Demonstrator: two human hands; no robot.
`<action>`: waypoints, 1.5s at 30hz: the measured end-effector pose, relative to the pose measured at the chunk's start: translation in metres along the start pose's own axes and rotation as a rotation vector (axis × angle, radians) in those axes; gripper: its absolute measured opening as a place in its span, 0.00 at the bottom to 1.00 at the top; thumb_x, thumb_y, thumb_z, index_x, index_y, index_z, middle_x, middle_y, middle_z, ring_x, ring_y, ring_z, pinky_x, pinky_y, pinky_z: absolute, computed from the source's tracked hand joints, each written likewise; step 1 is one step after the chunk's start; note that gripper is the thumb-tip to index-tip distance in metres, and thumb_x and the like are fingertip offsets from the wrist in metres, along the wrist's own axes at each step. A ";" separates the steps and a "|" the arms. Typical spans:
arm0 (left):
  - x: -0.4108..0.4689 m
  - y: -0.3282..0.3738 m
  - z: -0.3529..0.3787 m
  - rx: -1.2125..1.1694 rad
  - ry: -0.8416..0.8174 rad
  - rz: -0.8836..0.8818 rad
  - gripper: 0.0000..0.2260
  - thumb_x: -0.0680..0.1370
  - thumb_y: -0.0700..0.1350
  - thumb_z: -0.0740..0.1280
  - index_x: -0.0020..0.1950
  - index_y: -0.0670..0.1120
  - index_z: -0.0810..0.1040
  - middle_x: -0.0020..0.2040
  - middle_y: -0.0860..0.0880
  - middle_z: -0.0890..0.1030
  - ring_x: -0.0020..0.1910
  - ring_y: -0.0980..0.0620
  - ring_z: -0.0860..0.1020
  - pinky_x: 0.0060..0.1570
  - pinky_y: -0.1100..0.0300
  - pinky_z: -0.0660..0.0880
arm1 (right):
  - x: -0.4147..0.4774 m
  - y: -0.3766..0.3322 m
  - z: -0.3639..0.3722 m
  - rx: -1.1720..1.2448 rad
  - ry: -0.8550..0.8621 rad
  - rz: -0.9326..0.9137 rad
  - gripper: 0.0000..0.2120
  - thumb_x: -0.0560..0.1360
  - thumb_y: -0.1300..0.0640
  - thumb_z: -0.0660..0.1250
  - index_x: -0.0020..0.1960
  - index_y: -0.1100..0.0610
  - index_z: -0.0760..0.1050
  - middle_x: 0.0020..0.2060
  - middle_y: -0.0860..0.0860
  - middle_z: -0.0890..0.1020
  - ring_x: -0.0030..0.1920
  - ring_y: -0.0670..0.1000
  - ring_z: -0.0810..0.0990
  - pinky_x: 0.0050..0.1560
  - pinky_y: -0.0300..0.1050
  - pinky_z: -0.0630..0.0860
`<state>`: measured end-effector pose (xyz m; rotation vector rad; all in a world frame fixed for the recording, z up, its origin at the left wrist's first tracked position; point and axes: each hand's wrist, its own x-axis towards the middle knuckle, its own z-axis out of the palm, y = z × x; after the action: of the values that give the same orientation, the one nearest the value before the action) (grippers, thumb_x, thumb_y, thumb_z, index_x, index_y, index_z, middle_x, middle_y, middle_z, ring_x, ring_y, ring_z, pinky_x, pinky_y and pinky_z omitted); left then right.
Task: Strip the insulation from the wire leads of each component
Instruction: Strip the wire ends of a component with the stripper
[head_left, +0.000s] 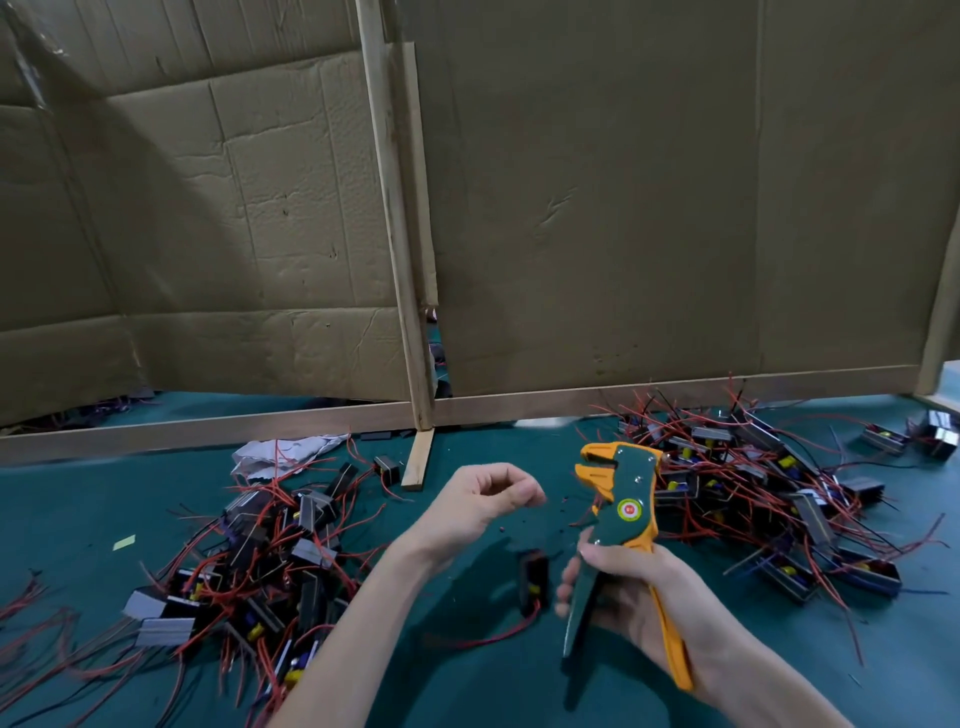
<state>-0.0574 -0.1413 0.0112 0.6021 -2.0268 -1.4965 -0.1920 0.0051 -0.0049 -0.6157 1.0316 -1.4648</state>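
My right hand (639, 597) grips the handles of a green and orange wire stripper (621, 509), held upright with its jaws pointing left. My left hand (483, 499) hovers left of the jaws with loosely curled fingers and holds nothing. One black component (535, 577) with a red lead lies blurred on the green table between my forearms. A pile of black components with red and black wires (270, 561) lies at the left. A second pile of components (769, 493) lies at the right, behind the stripper.
A cardboard partition (623, 208) on a wooden frame (405, 322) closes off the back of the green table (78, 509). Crumpled paper (280, 452) lies by the frame. Small insulation scraps (563, 501) dot the table near the stripper's jaws.
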 end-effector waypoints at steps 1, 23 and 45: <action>0.001 0.000 -0.001 0.019 0.023 0.005 0.06 0.79 0.40 0.64 0.44 0.44 0.80 0.41 0.52 0.81 0.42 0.63 0.78 0.48 0.73 0.71 | 0.001 -0.002 -0.002 -0.022 -0.020 0.007 0.09 0.62 0.70 0.73 0.42 0.66 0.78 0.36 0.65 0.79 0.35 0.62 0.81 0.35 0.54 0.81; 0.010 -0.045 0.028 0.348 0.225 -0.084 0.04 0.75 0.44 0.71 0.40 0.49 0.79 0.40 0.51 0.83 0.38 0.56 0.78 0.44 0.62 0.75 | 0.008 -0.009 -0.022 -0.045 0.083 0.065 0.10 0.69 0.66 0.68 0.49 0.69 0.74 0.37 0.64 0.80 0.36 0.60 0.82 0.36 0.52 0.81; -0.005 0.025 -0.003 0.297 0.023 0.108 0.04 0.75 0.41 0.71 0.43 0.49 0.83 0.36 0.52 0.80 0.36 0.59 0.73 0.40 0.70 0.69 | -0.004 -0.013 -0.016 -0.241 -0.219 0.082 0.14 0.63 0.63 0.74 0.46 0.66 0.76 0.37 0.65 0.78 0.37 0.63 0.80 0.40 0.55 0.80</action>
<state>-0.0521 -0.1332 0.0350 0.6108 -2.2441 -1.1304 -0.2116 0.0120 0.0000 -0.8753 1.0545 -1.1815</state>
